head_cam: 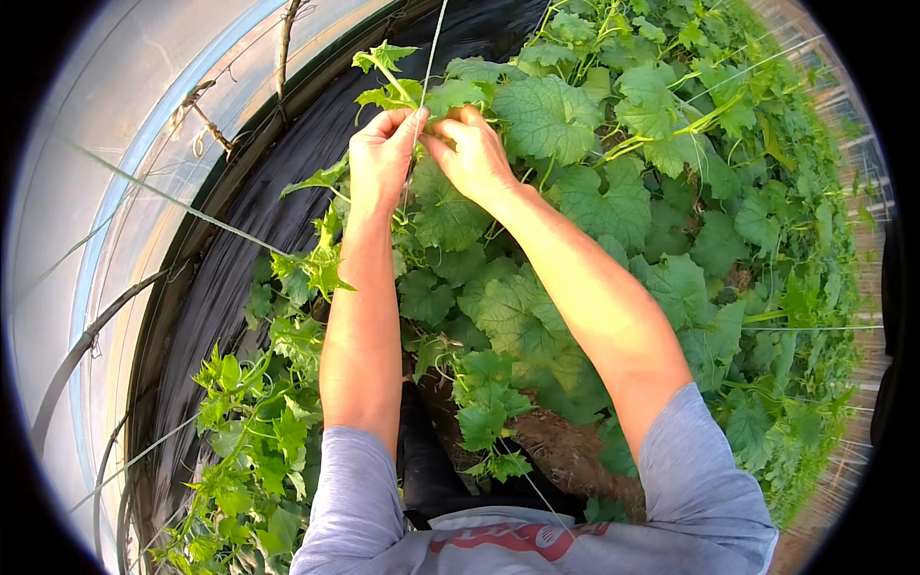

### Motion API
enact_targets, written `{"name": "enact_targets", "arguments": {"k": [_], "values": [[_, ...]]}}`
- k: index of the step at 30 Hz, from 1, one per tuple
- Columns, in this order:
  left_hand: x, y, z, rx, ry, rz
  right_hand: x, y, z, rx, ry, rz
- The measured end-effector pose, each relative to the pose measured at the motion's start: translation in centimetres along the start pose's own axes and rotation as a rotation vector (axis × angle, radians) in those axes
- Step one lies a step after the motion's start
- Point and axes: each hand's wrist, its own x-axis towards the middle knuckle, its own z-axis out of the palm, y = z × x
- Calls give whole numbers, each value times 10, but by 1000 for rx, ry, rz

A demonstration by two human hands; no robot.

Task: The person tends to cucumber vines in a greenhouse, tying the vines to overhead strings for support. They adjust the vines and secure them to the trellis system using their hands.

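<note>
Both my hands are raised together at the upper middle, just below the young tip of a climbing vine. My left hand pinches a pale hanging string between thumb and fingertips, right beside the vine stem. Close to its right, my right hand has its fingers bent around the stem area under a small leaf. What lies between its fingertips is hidden by the fingers and foliage, so its exact grip does not show. A broad green leaf spreads just right of my right hand.
Dense vines fill the right side, and more shoots climb at lower left. Slanting strings cross the left. Black plastic sheeting runs along a translucent film wall. Brown soil shows near my legs.
</note>
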Motion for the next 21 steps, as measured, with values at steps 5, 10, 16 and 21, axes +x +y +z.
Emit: {"name": "enact_targets", "arguments": {"k": [5,10,16,21], "values": [[-54,30,3,448,356,410,9,-1,-21,59,115,104],[-84,27,23,452,-89,441,36,-15,-57,56,194,80],[-26,25,70,555,-53,532,41,-30,-76,88,242,121],[1,31,74,593,-15,480,57,-42,-103,140,217,182]]}}
